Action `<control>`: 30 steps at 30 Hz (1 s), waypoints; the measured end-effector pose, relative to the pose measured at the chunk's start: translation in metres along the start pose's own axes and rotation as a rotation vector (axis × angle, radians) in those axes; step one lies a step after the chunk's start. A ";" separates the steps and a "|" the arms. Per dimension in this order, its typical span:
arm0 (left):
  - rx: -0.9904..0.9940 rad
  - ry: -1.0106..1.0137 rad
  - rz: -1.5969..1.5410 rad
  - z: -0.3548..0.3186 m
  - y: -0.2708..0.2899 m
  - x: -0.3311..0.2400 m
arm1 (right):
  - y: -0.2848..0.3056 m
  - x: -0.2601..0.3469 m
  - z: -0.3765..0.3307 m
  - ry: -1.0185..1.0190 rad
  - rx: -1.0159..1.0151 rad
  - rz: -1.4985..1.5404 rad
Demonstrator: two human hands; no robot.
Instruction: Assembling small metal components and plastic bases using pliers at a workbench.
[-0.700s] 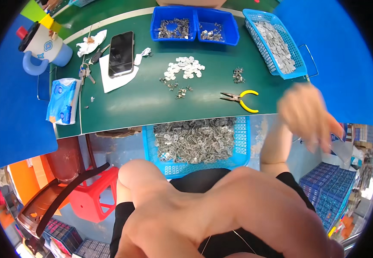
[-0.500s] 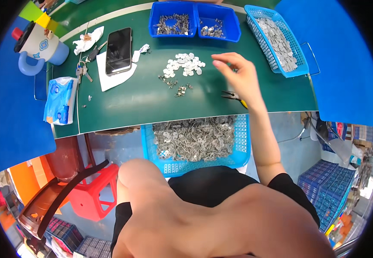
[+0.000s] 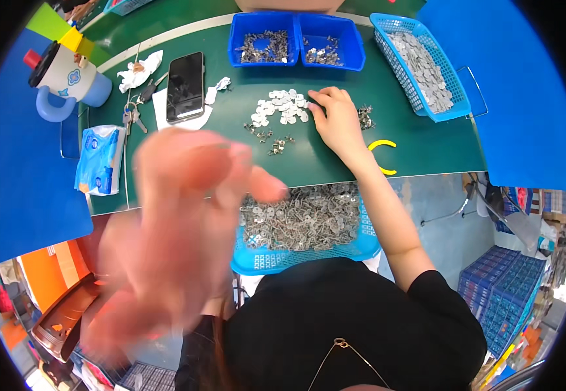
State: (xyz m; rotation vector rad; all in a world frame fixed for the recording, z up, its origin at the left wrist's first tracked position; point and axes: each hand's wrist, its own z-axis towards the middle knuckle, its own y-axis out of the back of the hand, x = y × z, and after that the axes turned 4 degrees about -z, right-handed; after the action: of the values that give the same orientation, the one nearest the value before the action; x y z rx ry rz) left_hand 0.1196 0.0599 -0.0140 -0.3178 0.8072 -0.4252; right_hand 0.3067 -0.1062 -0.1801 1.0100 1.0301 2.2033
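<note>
My right hand (image 3: 340,125) rests over the green table with thumb and forefinger slightly apart. Its fingertips are at the right edge of a loose pile of flat, whitish metal pieces (image 3: 282,106). Large and smeared by motion, my left hand (image 3: 185,221) is raised close to the camera; its fingers look partly bent, but whether they hold anything is unclear. Two small heaps of bent metal parts (image 3: 280,144) lie below the pile, and another heap of dark parts (image 3: 366,117) sits right of my right hand. Beside my right wrist are pliers with yellow handles (image 3: 383,143), their jaws hidden.
A blue two-part bin (image 3: 298,62) with small parts stands at the back. A light-blue basket (image 3: 420,104) of flat pieces is at the right. Below the table edge is another basket (image 3: 296,259) full of metal parts. Phone (image 3: 186,88), tumbler (image 3: 68,78), keys (image 3: 133,117) and tissue pack (image 3: 99,159) are leftward.
My right hand has come down and left to the whitish pile. My left hand now shows, raised in front of the camera, where an arm and shoulder filled the lower picture before. The view has shifted slightly.
</note>
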 end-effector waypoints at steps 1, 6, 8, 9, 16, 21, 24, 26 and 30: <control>0.090 0.090 -0.087 -0.005 0.021 0.020 | 0.000 -0.005 0.000 -0.015 0.021 0.005; -0.323 0.406 0.433 -0.045 0.044 0.091 | -0.004 -0.009 0.003 -0.048 0.024 0.035; -0.366 0.454 0.486 -0.061 0.043 0.106 | -0.005 -0.011 0.002 -0.048 0.012 0.059; -0.344 0.463 0.543 -0.070 0.046 0.111 | -0.004 -0.013 0.004 -0.117 0.061 0.085; -0.419 0.515 0.491 -0.095 0.049 0.118 | 0.031 -0.004 0.011 -0.387 0.167 0.244; -0.587 0.530 0.312 -0.087 0.036 0.124 | 0.045 0.035 -0.016 -0.377 0.343 0.855; -0.502 0.511 0.328 -0.097 0.044 0.130 | 0.043 0.053 -0.041 -0.376 0.513 0.991; -0.532 0.531 0.351 -0.099 0.046 0.127 | 0.044 0.059 -0.045 -0.407 0.501 1.026; -0.675 0.524 0.364 -0.103 0.049 0.120 | 0.025 0.046 -0.046 -0.294 0.097 0.529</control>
State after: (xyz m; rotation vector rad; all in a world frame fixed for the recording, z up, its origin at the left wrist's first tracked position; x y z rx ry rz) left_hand 0.1279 0.0327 -0.1773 -0.6849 1.4906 0.1356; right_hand 0.2394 -0.1090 -0.1618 1.7537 0.8043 2.3098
